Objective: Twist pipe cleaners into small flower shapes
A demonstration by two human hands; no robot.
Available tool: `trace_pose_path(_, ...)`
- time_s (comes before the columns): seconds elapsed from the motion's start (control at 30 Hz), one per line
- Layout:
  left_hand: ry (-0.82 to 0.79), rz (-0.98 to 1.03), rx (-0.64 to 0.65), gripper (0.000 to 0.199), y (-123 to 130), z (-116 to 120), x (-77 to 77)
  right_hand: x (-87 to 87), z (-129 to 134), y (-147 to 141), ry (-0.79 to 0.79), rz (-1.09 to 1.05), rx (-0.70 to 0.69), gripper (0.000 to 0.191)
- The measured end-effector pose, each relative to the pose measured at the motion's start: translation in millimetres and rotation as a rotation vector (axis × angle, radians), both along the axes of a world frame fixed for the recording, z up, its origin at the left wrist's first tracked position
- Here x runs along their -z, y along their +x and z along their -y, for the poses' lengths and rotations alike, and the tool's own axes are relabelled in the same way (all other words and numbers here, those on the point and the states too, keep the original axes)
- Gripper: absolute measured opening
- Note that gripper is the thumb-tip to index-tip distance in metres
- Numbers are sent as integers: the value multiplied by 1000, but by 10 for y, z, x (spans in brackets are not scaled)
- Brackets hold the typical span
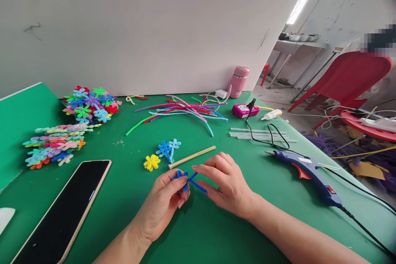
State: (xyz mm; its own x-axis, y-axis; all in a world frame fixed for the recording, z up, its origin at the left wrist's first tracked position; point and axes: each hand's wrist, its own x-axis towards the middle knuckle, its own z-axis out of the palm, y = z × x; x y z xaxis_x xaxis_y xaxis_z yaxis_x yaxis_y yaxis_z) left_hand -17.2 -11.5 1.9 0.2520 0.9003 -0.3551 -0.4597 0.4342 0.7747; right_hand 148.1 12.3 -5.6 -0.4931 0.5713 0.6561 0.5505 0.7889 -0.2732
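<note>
My left hand (165, 198) pinches a dark blue pipe-cleaner flower (185, 179) between thumb and fingers, and its palm partly hides the petals. Two blue pipe-cleaner ends stick out to the right from the flower in a V. At these ends is my right hand (227, 183), thumb and forefinger apart; whether the fingertips touch them is hard to tell. Just beyond the hands lie a wooden stick (192, 157), a yellow pipe-cleaner flower (151, 163) and a blue flower cluster (168, 149), one part lighter than the rest.
Loose pipe cleaners (182, 110) lie farther back. Finished flowers are heaped (91, 105) and stacked (57, 144) at left, behind a phone (62, 210). At right are a glue gun (306, 173) with its cord, glue sticks (260, 134), a pink box (244, 111) and a pink bottle (239, 82).
</note>
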Motion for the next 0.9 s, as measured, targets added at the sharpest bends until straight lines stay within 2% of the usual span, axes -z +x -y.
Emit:
trace_pose_path(0.27, 12, -34, 87, 21, -11, 22, 8, -34, 29, 15, 84, 103, -40, 12)
trace_pose_path(0.37, 39, -66, 104, 21, -5, 25, 9, -23, 33, 9, 54, 95, -60, 13)
trace_pose_path(0.5, 103, -142, 101, 20, -3, 34, 19, -30, 36, -16, -70, 42, -78, 17)
trace_pose_path(0.57, 161, -214, 114, 20, -10, 39, 34, -39, 40, -29, -179, -15, -91, 17)
trace_pose_path(0.67, 277, -358, 122, 22, -23, 52, 53, -45, 50, -49, -428, -153, -113, 18)
trace_pose_path(0.83, 440, -582, 144, 22, -21, 80, 5, -35, 69, -107, -1053, -499, -201, 24)
trace_pose_path(0.9, 485, -632, 162, 21, -12, 88, -34, -43, 71, -129, -1238, -624, -235, 26)
